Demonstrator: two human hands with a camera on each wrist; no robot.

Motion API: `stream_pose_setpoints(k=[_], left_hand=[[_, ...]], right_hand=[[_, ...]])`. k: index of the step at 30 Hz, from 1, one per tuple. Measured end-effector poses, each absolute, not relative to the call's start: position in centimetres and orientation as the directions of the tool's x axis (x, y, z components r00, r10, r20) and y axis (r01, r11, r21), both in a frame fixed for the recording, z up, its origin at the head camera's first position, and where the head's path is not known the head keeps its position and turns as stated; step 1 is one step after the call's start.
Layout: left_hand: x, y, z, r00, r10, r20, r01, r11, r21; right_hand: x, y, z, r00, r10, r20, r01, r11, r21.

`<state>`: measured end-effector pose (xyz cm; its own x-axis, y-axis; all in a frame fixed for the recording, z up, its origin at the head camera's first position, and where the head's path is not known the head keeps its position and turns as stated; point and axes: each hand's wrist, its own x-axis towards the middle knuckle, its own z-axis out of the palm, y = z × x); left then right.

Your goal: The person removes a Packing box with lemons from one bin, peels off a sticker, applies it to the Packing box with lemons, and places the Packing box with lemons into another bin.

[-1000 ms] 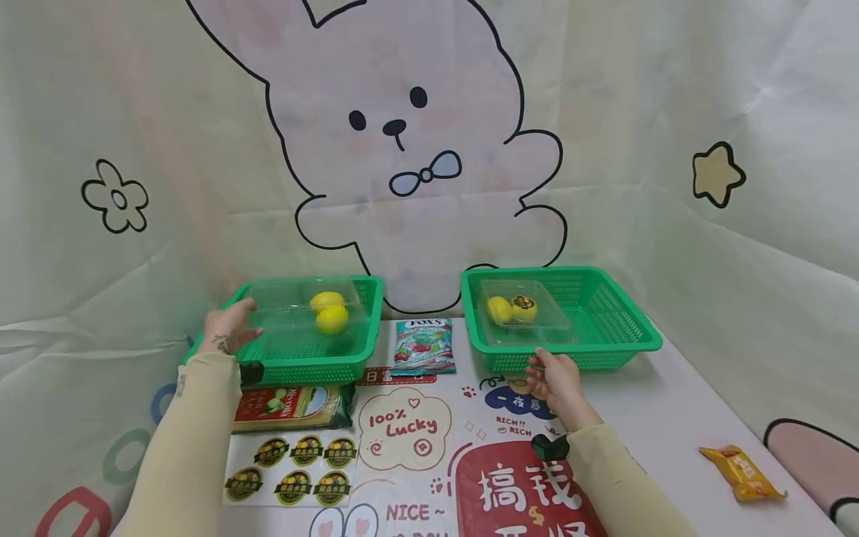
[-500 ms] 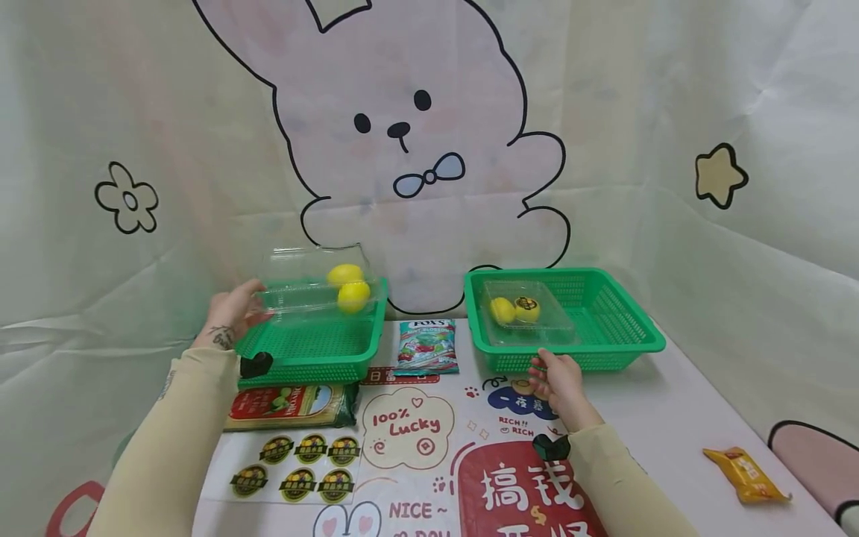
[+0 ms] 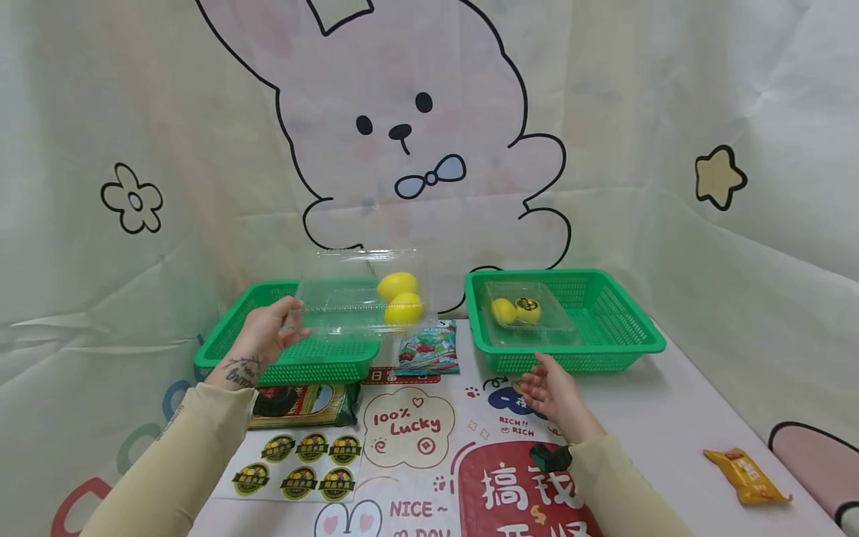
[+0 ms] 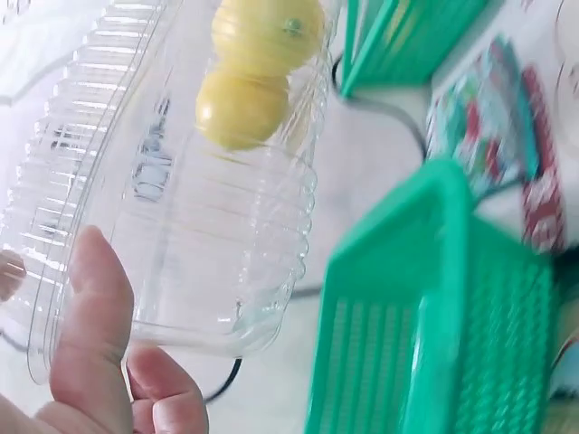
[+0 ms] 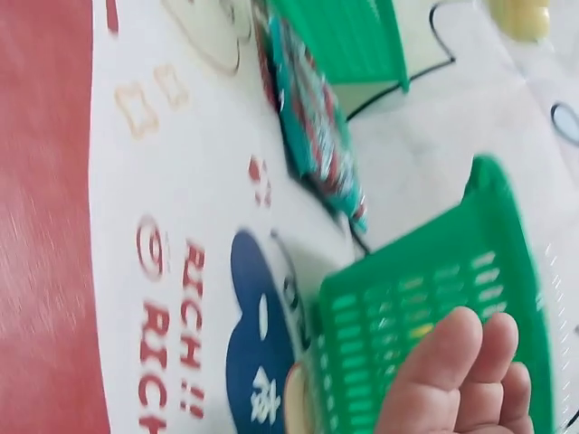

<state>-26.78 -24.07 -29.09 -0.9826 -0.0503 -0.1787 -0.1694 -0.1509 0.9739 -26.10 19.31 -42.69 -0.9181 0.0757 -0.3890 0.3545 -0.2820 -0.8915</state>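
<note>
My left hand [image 3: 268, 335] pinches the left end of a clear plastic clamshell container [image 3: 335, 302], lifted above the left green basket [image 3: 302, 373]. Two yellow lemons [image 3: 403, 308] rest together at the container's far right end. The left wrist view shows the thumb and fingers gripping the clear container [image 4: 217, 217] by its edge. Just in front of the right green basket [image 3: 604, 347], my right hand [image 3: 560, 395] holds nothing, its fingers relaxed. Inside that basket sits another clear container [image 3: 543, 335] with two lemons, one bearing a round dark sticker.
A teal candy bag [image 3: 428, 354] stands between the baskets. In front of the left basket lie a red-and-green packet [image 3: 318, 406] and a sticker sheet [image 3: 288, 470]. An orange snack packet [image 3: 746, 476] lies at the right. Printed curtains surround the table.
My left hand has lifted the container with lemons out of the left basket and moved it rightward, partly in front of the candy bag. The right hand has shifted only slightly.
</note>
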Motion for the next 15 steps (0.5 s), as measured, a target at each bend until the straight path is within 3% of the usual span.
stream_pose_setpoints(k=[7,15], left_hand=[[-24.5,-20.4,-31.6,-0.980,-0.020,-0.198,-0.196,-0.065,0.978],[-21.3,-16.6,-35.3,-0.982,-0.039,-0.184,-0.181,-0.070,0.981]], right_hand=[[-23.9,17.2,-41.0,-0.969,0.048,-0.244,0.228,-0.221,-0.948],[-20.7,15.2,-38.7,-0.996,-0.019,-0.091,0.093,-0.123,-0.988]])
